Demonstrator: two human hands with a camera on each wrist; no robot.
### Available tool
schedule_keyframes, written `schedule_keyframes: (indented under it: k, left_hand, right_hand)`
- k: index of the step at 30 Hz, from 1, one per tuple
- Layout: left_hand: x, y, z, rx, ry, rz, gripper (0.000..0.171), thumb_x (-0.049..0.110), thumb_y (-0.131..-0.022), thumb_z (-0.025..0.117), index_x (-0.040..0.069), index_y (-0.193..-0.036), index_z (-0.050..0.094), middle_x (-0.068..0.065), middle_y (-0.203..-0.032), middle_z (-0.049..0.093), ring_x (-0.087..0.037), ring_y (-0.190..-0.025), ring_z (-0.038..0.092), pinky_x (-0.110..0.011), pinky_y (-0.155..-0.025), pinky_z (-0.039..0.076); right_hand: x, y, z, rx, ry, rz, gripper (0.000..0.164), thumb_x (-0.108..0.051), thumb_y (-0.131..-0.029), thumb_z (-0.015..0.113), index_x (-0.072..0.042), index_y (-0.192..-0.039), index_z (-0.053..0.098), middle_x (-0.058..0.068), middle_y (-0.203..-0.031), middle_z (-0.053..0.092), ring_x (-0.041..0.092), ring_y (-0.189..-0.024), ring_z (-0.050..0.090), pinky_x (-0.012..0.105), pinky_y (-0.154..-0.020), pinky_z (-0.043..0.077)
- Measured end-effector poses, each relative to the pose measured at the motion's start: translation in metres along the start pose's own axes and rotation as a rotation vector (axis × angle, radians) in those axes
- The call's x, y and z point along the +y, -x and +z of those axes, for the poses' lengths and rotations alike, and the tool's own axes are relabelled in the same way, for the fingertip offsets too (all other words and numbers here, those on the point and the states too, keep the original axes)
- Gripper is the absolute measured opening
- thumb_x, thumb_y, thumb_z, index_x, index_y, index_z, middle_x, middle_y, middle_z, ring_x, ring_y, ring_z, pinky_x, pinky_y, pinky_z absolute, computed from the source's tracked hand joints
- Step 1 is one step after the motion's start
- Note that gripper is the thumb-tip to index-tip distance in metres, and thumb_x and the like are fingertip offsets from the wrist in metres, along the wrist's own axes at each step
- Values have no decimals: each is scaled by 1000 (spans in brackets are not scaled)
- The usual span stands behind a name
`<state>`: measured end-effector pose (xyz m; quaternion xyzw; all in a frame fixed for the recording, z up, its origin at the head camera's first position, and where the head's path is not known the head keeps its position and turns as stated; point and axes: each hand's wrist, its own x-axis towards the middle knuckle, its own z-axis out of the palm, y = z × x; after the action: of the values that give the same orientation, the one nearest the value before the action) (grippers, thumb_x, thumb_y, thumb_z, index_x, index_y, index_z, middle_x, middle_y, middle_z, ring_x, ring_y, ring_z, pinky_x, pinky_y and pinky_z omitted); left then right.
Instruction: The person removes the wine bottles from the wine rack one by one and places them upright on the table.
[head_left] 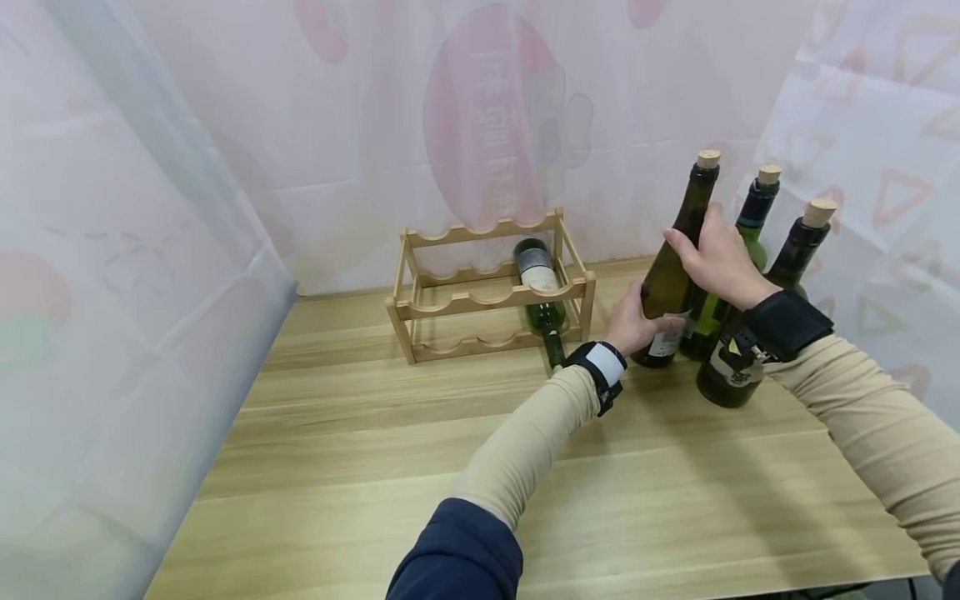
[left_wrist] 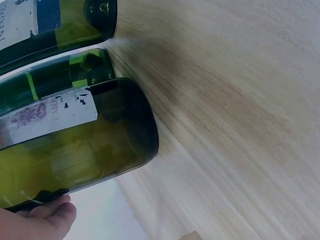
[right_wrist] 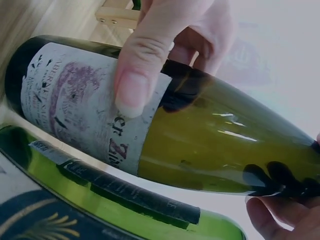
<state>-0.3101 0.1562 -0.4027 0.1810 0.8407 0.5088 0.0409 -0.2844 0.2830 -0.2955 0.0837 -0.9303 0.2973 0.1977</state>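
Both hands are on a dark olive wine bottle (head_left: 663, 287) with a cork, its neck leaning to the right. The left hand (head_left: 633, 323) grips its lower body, the thumb lying across the white label in the right wrist view. Higher up, the right hand (head_left: 722, 262) holds it just below the neck. Beside it stand a green wine bottle (head_left: 701, 321) and a dark wine bottle (head_left: 720, 387), both corked and partly hidden by the right arm. In the left wrist view the held bottle's base (left_wrist: 135, 125) shows close over the table.
Left of the hands stands a two-tier wooden wine rack (head_left: 487, 304). A green bottle (head_left: 536, 271) lies at its right end, neck pointing toward the front. The wooden table (head_left: 337, 483) is bordered by printed curtains (head_left: 360, 150) at the back and sides.
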Motion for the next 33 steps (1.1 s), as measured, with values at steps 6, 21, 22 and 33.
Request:
schedule_keyframes:
  k: [6,21,22,33]
  left_hand:
    - [0,2,2,5,-36,8,67,33,-79,79,16,-135,45,-2,-127,62,-14,-112,60,-22,-90,49]
    - [-3,-2,3,-3,-45,7,68,32,-80,79,16,-135,43,-1,-128,60,-12,-114,60,-19,-89,49]
    - [-4,-2,3,-4,-44,3,68,33,-80,79,17,-136,43,0,-129,60,-12,-114,59,-19,-89,49]
    - [-1,-3,4,14,-71,-1,70,32,-82,77,17,-140,40,1,-133,58,-10,-118,57,-20,-94,47]
  right_hand:
    - [1,3,0,-20,-5,24,68,-39,-101,43,17,-134,23,30,-87,48,41,-65,57,33,-50,40]
    - [2,2,2,-48,-4,40,75,-39,-101,41,18,-141,13,29,-83,46,38,-57,53,33,-48,36]
    - [2,1,2,-49,-5,38,75,-39,-101,42,18,-141,14,28,-82,46,35,-55,52,33,-47,35]
    - [-2,-1,0,-56,16,80,75,-39,-101,41,19,-140,13,30,-84,47,40,-59,55,33,-45,37]
